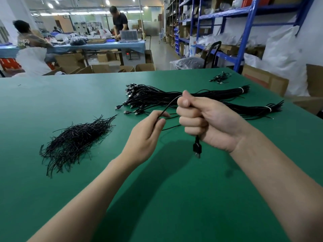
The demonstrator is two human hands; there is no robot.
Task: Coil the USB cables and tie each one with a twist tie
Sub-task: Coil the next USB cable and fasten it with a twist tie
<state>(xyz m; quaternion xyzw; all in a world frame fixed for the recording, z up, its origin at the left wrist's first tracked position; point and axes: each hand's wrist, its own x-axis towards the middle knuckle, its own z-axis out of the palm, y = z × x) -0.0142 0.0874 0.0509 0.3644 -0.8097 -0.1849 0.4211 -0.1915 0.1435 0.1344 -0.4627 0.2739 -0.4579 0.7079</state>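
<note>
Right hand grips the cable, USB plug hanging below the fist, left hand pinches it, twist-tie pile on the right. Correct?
No: head view shows the twist-tie pile on the left. Right hand grips the cable, USB plug below; left hand pinches it.

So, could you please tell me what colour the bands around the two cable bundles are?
White; the bands show best in the head view.

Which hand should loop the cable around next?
Probably the left hand: it pinches the loose cable lightly, while the right hand grips it in a fist above the hanging USB plug.
</note>
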